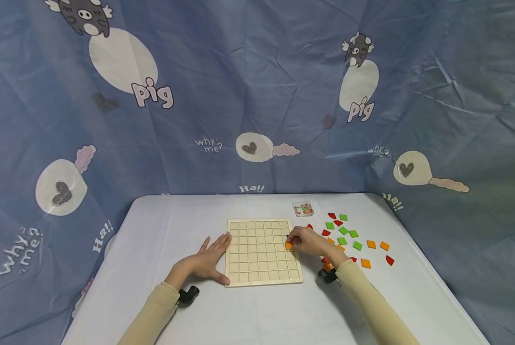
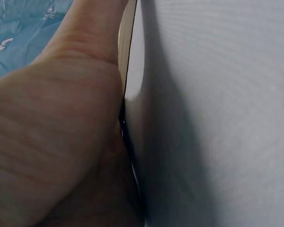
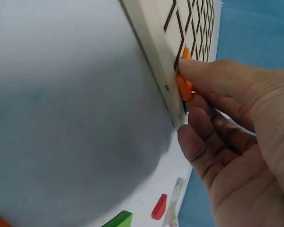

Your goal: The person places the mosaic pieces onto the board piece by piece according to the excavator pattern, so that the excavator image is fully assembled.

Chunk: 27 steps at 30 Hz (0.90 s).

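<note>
A pale wooden board [image 1: 263, 254] with a grid of square recesses lies on the white table. My left hand [image 1: 210, 258] rests along its left edge, fingers spread and thumb at the near corner. In the left wrist view, the palm [image 2: 52, 132] fills the left side beside the board's edge [image 2: 128, 42]. Over the right column, my right hand [image 1: 306, 241] pinches an orange square tile [image 1: 288, 246] between thumb and fingers. Up close, the orange tile [image 3: 183, 87] is at the grid near the board's rim. A dark blue bit shows just beyond it, mostly hidden.
Right of the board lie loose green square tiles [image 1: 343, 231], orange square tiles [image 1: 366, 263] and red quarter-round pieces [image 1: 389, 260], several of each. A small printed card [image 1: 303, 209] sits behind the board. Blue patterned cloth [image 1: 257, 96] hangs behind the table.
</note>
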### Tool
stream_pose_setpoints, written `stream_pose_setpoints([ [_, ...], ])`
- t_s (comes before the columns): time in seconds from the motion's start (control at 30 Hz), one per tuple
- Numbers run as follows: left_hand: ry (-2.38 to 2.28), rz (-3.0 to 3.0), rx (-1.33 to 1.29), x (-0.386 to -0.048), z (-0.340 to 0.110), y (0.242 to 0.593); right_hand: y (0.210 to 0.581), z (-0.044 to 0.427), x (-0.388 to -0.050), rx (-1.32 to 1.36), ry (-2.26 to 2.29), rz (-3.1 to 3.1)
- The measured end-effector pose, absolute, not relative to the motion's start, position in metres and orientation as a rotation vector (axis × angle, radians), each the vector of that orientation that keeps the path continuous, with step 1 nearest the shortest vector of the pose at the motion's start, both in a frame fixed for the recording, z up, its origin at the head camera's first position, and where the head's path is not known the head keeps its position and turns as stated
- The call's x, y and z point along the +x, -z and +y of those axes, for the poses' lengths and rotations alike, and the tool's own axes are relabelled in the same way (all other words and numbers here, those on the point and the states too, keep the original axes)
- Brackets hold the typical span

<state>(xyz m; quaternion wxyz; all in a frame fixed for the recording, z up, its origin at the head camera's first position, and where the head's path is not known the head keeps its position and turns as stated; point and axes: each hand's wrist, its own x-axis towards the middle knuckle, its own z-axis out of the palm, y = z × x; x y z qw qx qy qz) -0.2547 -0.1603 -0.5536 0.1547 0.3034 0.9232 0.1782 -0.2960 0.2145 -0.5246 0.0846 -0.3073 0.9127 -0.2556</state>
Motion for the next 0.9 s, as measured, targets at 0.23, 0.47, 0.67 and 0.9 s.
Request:
stream_pose_setpoints([
  [0.23,-0.504,2.639,0.856,-0.256,-0.16,0.553,0.522,0.214,-0.298,-0.868,0.783,2.676],
  [0.47,-0.504,2.648,0.86,-0.257,-0.159,0.552,0.526,0.216,-0.296,-0.841,0.823,2.708],
  [0.67,-0.516,2.641,0.862,-0.256,-0.16,0.552,0.527,0.217,-0.294,-0.865,0.838,2.745],
  [0.9,-0.502,2.641,0.862,-0.256,-0.161,0.554,0.521,0.244,-0.302,-0.698,1.003,2.823],
])
